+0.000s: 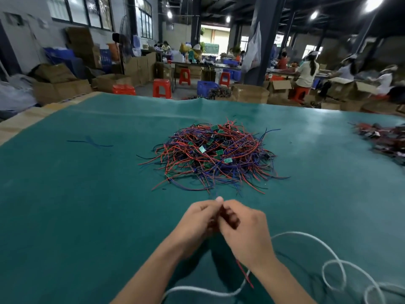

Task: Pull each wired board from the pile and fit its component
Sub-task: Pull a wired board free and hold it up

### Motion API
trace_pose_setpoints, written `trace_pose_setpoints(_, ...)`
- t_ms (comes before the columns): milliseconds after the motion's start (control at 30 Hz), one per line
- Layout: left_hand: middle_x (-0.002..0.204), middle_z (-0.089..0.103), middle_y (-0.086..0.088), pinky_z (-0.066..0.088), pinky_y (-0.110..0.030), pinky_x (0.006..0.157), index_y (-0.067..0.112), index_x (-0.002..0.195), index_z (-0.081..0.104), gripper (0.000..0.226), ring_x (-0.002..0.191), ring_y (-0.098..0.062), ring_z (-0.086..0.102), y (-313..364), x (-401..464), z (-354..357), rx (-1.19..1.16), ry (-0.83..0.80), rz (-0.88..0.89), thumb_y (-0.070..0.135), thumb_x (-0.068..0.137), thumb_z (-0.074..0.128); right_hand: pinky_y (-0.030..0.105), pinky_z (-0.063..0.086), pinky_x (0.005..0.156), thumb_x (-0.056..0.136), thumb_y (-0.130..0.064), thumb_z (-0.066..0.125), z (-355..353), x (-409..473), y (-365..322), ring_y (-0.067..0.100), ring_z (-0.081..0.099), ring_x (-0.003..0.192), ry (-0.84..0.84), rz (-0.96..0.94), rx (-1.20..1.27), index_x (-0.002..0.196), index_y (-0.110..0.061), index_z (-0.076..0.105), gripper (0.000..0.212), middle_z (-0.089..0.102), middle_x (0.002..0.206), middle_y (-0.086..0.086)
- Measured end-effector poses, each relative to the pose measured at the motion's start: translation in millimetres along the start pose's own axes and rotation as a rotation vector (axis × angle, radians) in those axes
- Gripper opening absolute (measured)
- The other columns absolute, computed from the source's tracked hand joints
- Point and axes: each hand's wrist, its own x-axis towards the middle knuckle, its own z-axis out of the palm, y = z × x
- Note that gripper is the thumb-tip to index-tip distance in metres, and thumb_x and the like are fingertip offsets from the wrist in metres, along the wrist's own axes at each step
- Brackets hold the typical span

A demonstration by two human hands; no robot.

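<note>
We see both hands brought together low over the green counter [87,194], just in front of the pile of wired boards [213,156], which sits in the middle of the mat as a tangle of red and blue leads with small green boards showing through. The left hand [197,220] has its fingers [219,199] curled in, thumb tip up, pinching something small and dark against the right hand [243,229], whose fingers are likewise curled round it; the piece itself is blurred and mostly hidden, so we cannot tell whether it is a board or a component. A red wire [245,275] trails down from under the right wrist toward us. A white cord [328,266] loops across the counter to the right of the forearms. A second, darker heap of parts [383,139] lies at the far right edge, and a loose blue wire [89,143] lies well apart on the left
</note>
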Motion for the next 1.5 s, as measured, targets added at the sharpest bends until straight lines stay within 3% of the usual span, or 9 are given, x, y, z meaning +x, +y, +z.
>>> trace_pose_setpoints(133, 0.089, 0.072, -0.014, 0.058, -0.026, 0.068, 0.008, 0.089, 0.067, 0.026, 0.071, -0.016, 0.068, -10.8, 33.4, -1.7, -0.011, -0.046, -0.088, 0.022, 0.104, 0.050, 0.028, 0.055, 0.064, 0.084, -0.021, 0.078, 1.3, -12.5, 27.8, 0.006, 0.068, 0.064, 0.154, 0.375, 0.218, 0.083, -0.030, 0.074, 0.010, 0.074, 0.073, -0.011)
trace_pose_setpoints(300, 0.088, 0.071, -0.016, 0.063, -0.040, 0.069, 0.000, 0.097, 0.069, 0.032, 0.080, -0.025, 0.073, -6.0, 59.9, -10.3, -0.295, -0.007, -0.174, 0.020, 0.105, 0.046, 0.022, 0.044, 0.062, 0.070, -0.003, 0.085, 11.4, -9.0, 32.3, 0.009, 0.058, 0.061, 0.221, 0.265, -0.062, 0.064, -0.024, 0.063, 0.030, 0.060, 0.067, -0.007)
trace_pose_setpoints(500, 0.067, 0.055, -0.004, 0.060, -0.032, 0.065, -0.006, 0.112, 0.067, 0.032, 0.056, -0.015, 0.059, -4.7, 60.8, -20.7, -0.374, 0.003, -0.136, 0.013, 0.106, 0.041, 0.008, 0.041, 0.055, 0.074, -0.036, 0.067, -50.5, -67.1, 28.5, -0.007, 0.051, 0.057, -0.082, 0.370, -0.165, 0.056, -0.037, 0.048, 0.026, 0.047, 0.054, -0.025)
trace_pose_setpoints(567, 0.065, 0.048, -0.001, 0.055, -0.029, 0.058, -0.006, 0.113, 0.067, 0.032, 0.051, -0.012, 0.049, -3.3, 61.2, -23.1, -0.391, -0.012, -0.132, 0.012, 0.106, 0.041, -0.002, 0.033, 0.092, 0.105, -0.016, 0.041, -64.4, -88.8, 55.7, -0.017, 0.058, 0.095, -0.005, 0.385, -0.066, 0.079, -0.007, 0.071, 0.041, 0.075, 0.090, -0.013)
trace_pose_setpoints(633, 0.064, 0.044, 0.000, 0.051, -0.027, 0.057, -0.007, 0.114, 0.067, 0.033, 0.050, -0.010, 0.043, -3.3, 61.8, -25.0, -0.363, -0.053, -0.134, 0.013, 0.105, 0.042, 0.022, 0.012, 0.121, 0.112, -0.008, 0.020, -82.5, -82.2, 87.5, 0.022, 0.042, 0.141, 0.135, 0.591, -0.173, 0.132, 0.024, 0.046, 0.045, 0.053, 0.144, 0.027)
trace_pose_setpoints(700, 0.065, 0.044, 0.001, 0.051, -0.028, 0.058, -0.006, 0.114, 0.067, 0.032, 0.050, -0.009, 0.042, -4.6, 61.6, -24.6, -0.290, -0.114, -0.133, 0.015, 0.102, 0.047, 0.022, 0.049, 0.098, 0.105, -0.027, 0.050, -107.8, -69.8, 61.3, 0.017, 0.066, 0.096, -0.141, 0.411, -0.363, 0.086, -0.004, 0.071, 0.036, 0.070, 0.088, 0.015)
trace_pose_setpoints(800, 0.064, 0.043, 0.002, 0.052, -0.028, 0.061, -0.001, 0.106, 0.075, 0.031, 0.051, -0.009, 0.042, -9.9, 56.6, -24.7, -0.215, -0.236, -0.137, 0.020, 0.095, 0.054, 0.010, 0.045, 0.050, 0.084, -0.067, 0.053, -105.3, -21.6, 38.9, 0.001, 0.057, 0.049, -0.288, 0.266, -0.094, 0.080, -0.033, 0.069, 0.038, 0.066, 0.061, -0.013)
trace_pose_setpoints(1133, 0.053, 0.038, 0.003, 0.057, -0.030, 0.076, -0.013, 0.110, 0.065, 0.043, 0.039, -0.006, 0.035, -15.0, 62.6, -46.5, 0.010, -0.228, -0.032, 0.028, 0.099, 0.060, 0.026, 0.035, 0.053, 0.075, -0.029, 0.082, 15.1, 68.6, 57.1, 0.011, 0.053, 0.055, -0.202, 0.622, 1.029, 0.081, -0.014, 0.081, 0.016, 0.069, 0.075, 0.002)
trace_pose_setpoints(1500, 0.050, 0.051, 0.002, 0.057, -0.031, 0.084, -0.005, 0.106, 0.066, 0.034, 0.040, -0.008, 0.056, -13.6, 61.2, -47.2, 0.149, -0.358, 0.003, 0.022, 0.105, 0.046, 0.032, 0.044, 0.061, 0.086, -0.028, 0.079, 24.1, 65.9, 93.2, 0.009, 0.050, 0.058, 0.288, 0.420, 0.429, 0.073, -0.022, 0.071, 0.017, 0.064, 0.062, -0.007)
